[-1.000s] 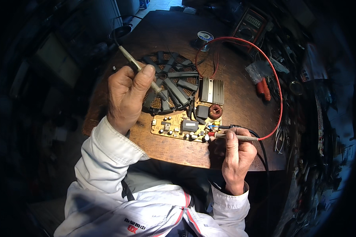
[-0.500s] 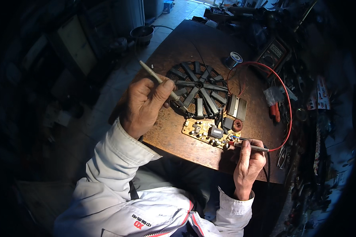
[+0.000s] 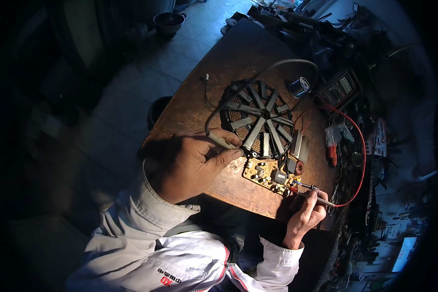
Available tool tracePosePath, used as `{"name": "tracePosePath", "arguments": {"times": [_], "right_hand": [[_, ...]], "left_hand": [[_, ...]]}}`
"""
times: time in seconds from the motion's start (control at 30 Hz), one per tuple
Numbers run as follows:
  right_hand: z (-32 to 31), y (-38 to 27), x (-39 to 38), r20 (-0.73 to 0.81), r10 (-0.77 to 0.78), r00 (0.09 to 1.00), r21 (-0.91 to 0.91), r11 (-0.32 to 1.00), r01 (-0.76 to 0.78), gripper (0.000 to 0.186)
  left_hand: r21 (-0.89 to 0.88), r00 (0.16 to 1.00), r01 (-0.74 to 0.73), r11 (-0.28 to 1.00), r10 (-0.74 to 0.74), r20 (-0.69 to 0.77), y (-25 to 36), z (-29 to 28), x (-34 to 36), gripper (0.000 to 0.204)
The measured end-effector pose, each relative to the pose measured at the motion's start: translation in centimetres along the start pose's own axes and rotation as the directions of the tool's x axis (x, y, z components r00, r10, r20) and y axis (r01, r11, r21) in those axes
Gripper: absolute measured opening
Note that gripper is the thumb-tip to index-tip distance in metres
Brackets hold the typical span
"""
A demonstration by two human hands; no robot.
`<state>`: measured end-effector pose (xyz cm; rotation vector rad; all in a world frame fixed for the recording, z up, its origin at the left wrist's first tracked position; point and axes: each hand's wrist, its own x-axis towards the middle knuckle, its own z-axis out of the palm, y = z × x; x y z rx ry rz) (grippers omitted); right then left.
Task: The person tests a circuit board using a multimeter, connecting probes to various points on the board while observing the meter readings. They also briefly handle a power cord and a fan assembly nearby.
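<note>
My left hand (image 3: 190, 163) is closed round a pale pen-shaped tool (image 3: 222, 141) with a dark cable. Its tip end is near the rim of a round black coil (image 3: 267, 117) with copper windings and radiating bars, just above the left end of a yellowish circuit board (image 3: 266, 177); the exact tip is hard to make out. My right hand (image 3: 305, 216) is closed on grey test probes (image 3: 324, 201), one with a red lead. Their tips are at the board's right end. Contact there is too small to tell.
The wooden table (image 3: 228, 194) carries a finned heat sink (image 3: 301, 146), a copper-wound ring (image 3: 299, 168) and a wire spool (image 3: 301, 86). A multimeter (image 3: 338, 90) stands to the right among clutter. A bowl (image 3: 169, 23) is on the floor at far left.
My left hand has turned and lowered the pen-shaped tool; its cable now arches over the coil. My right hand keeps the probes at the board's right end. The view has shifted.
</note>
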<state>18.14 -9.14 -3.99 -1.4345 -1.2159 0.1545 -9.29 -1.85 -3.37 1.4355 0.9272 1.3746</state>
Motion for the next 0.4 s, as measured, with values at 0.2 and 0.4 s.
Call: {"name": "tracePosePath", "arguments": {"times": [0.2,0.4], "right_hand": [[0.0,0.6,-0.1,-0.003,0.058,0.998,-0.006,0.998,-0.058,0.026],[0.4,0.9,-0.1,-0.028,0.083,0.996,-0.013,0.996,-0.084,0.028]], "left_hand": [[0.145,0.993,-0.110,0.983,0.102,0.062,0.4,-0.9,0.7,0.016],[0.204,0.982,-0.185,0.961,0.172,0.080,-0.3,-1.6,1.3,0.021]]}}
